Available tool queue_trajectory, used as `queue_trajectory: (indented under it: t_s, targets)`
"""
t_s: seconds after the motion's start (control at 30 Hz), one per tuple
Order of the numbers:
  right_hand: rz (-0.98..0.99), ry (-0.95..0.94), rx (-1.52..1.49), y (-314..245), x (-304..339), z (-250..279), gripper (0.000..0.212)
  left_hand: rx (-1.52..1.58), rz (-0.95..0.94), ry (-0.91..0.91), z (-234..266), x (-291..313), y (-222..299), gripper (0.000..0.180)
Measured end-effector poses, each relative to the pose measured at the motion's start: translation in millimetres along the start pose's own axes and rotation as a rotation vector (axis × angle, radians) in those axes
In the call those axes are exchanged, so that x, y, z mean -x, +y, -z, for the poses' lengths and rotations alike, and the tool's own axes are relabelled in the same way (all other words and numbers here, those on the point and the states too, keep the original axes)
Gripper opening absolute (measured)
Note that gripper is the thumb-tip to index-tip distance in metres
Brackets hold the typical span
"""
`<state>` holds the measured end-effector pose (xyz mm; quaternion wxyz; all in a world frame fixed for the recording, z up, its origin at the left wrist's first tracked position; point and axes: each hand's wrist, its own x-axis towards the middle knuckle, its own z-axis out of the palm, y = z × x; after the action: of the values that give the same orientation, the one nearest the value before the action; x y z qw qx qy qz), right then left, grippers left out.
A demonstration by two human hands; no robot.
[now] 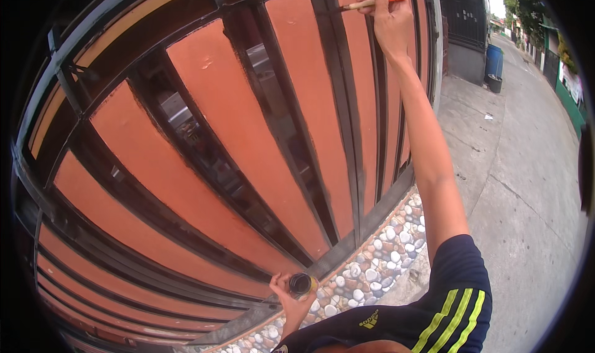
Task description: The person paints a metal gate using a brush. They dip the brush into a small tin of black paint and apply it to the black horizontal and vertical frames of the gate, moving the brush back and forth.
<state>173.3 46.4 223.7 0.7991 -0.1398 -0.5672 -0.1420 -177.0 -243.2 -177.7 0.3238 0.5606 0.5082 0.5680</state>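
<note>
Holding paintbrush (361,4) and container (302,283) near a gate (313,86).

rounded pebbles (372,275), white, grey and tan, form a strip at lower centre. at right, a grey concrete road (533,167) runs back past a blue drum (494,60), a dark bucket (494,84) and leafy trees (524,3).

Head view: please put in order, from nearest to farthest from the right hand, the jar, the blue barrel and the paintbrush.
1. Paintbrush: held in the right hand itself.
2. Jar: low in the picture, in the left hand.
3. Blue barrel: on the right side, in the background.
</note>
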Motion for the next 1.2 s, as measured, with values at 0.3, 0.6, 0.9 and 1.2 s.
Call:
queue_trajectory:
  t_s: [0.3,0.6,0.9,1.2]
  targets:
    - [-0.076,0.071,0.0,38,12,4,0.018,-0.088,0.001,-0.034,1,1,-2,0.097]
    - [-0.028,0.14,-0.301,37,-8,10,0.02,-0.047,0.032,-0.054,-9,-3,6,0.099]
    - [0.001,0.207,-0.244,29,-37,1,0.02,-0.067,-0.022,-0.024,-9,-5,3,0.097]
    - [-0.125,0.043,0.018,39,-43,4,0.022,-0.034,-0.016,0.024,-7,-4,1,0.096]
